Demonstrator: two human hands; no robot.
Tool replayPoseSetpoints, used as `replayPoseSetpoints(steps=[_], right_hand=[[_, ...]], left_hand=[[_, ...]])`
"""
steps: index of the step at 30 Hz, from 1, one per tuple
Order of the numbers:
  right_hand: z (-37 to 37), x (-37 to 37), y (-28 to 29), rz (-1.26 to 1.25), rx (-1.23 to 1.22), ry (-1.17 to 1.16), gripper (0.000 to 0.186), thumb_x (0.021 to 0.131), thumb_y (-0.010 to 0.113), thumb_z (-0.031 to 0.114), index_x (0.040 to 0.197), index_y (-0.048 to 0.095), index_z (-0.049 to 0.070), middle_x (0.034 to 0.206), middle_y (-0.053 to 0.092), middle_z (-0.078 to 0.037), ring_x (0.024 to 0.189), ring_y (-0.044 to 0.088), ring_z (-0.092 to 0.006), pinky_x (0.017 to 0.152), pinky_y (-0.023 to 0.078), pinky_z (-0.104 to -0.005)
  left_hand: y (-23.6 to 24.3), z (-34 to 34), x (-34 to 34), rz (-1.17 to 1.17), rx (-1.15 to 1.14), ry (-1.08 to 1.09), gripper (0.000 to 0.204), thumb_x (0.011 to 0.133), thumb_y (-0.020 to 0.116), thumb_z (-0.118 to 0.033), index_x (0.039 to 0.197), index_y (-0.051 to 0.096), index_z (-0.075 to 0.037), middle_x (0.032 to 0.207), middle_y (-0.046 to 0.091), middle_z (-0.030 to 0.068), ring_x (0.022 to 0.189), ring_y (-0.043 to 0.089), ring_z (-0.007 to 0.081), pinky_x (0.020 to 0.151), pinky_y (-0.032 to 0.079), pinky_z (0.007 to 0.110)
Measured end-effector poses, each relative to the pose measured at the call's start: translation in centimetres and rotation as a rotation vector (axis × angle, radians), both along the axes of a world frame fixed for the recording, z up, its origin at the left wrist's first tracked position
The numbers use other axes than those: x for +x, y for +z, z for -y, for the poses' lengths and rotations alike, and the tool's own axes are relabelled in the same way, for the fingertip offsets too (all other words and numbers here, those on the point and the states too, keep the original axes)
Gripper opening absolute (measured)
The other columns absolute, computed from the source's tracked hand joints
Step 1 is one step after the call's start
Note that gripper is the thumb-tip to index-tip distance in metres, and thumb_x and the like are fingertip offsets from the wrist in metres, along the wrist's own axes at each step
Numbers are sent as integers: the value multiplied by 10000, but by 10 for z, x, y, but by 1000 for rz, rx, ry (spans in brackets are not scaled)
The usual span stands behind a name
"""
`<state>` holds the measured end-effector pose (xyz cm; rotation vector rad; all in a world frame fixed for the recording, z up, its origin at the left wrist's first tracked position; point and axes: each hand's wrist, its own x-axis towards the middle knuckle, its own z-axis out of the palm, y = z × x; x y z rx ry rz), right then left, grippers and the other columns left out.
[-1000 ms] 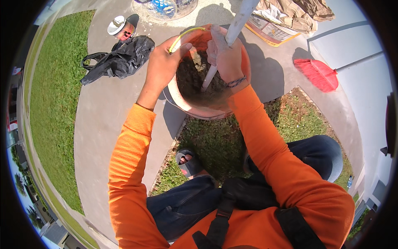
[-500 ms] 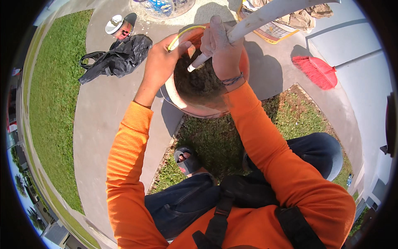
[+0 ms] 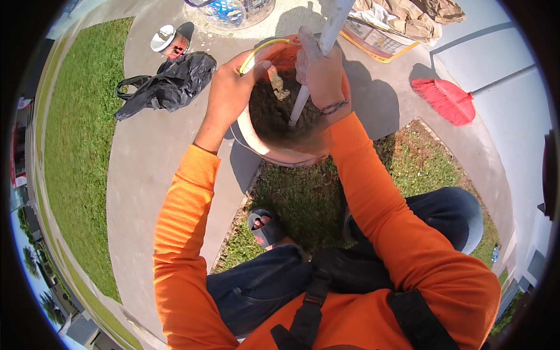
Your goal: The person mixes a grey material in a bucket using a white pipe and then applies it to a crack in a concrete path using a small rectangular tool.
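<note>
An orange, dirt-smeared bucket (image 3: 249, 132) stands in front of me, holding a dark, wet, cement-like mix (image 3: 269, 116). My left hand (image 3: 232, 87) grips its left rim, thumb over the inside, next to a yellow curved band (image 3: 262, 49) along the rim. My right hand (image 3: 322, 74), dusted grey, is wrapped round a whitish pipe-like stick (image 3: 300, 105). The stick's lower end is in the mix, and its upper part leans up out of view. A paler lump clings to the inner wall between the hands.
Left of the bucket lie a black plastic bag (image 3: 169, 84) and a small white-and-red pail (image 3: 170, 41). Beyond stands a clear tub (image 3: 233, 13). Far right are a yellow-edged container with crumpled brown paper (image 3: 382, 41) and a red broom (image 3: 446, 102) by the white wall. Grass borders the concrete.
The stick has swung more upright; its lower end has moved right and nearer to me, down into the mix. My right hand has shifted slightly right. The left hand still holds the rim.
</note>
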<state>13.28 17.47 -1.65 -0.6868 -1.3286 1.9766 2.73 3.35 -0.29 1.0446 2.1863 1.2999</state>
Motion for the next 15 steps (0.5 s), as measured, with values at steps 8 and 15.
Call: replayPoseSetpoints(steps=[8, 15], right_hand=[[2, -3, -13, 36, -70, 16, 348, 992, 624, 321, 822, 608, 17, 545, 460, 40, 431, 411, -60, 394, 326, -242], [-3, 2, -15, -241, 154, -162, 282, 1004, 610, 301, 830, 550, 88, 548, 389, 62, 438, 332, -51, 405, 244, -239]], left_hand=[[1, -2, 3, -29, 4, -17, 338, 947, 667, -249, 1221, 683, -52, 985, 739, 67, 889, 641, 83, 832, 508, 267], [4, -6, 4, 0, -30, -27, 340, 947, 669, -268, 1210, 686, -53, 957, 736, 57, 867, 636, 81, 819, 509, 269]])
